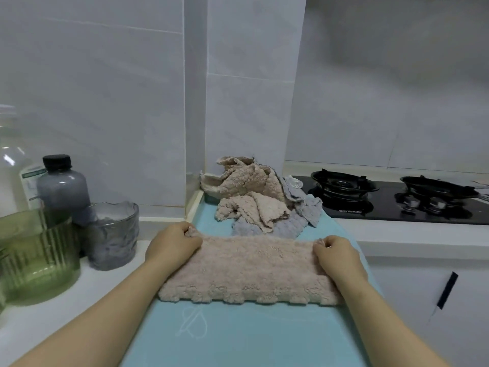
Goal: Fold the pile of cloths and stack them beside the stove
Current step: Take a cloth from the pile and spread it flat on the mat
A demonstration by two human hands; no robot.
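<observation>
The beige cloth (251, 271) lies flat on the blue mat (238, 335) in the lower centre of the frame, its long axis running left to right, between the two hands. The left hand (173, 245) pinches the far left corner and the right hand (336, 251) the far right corner, both closed on the fabric. It seems already folded once, though the layers are unclear. The unfolded pile (260, 197) waits behind, just beside the stove (397, 200) at right

No text is legible: the green-banded label (31, 181) on the clear bottle (12, 160) and the small white marking (349, 211) on the black stove (397, 200) blur beyond reading.
</observation>
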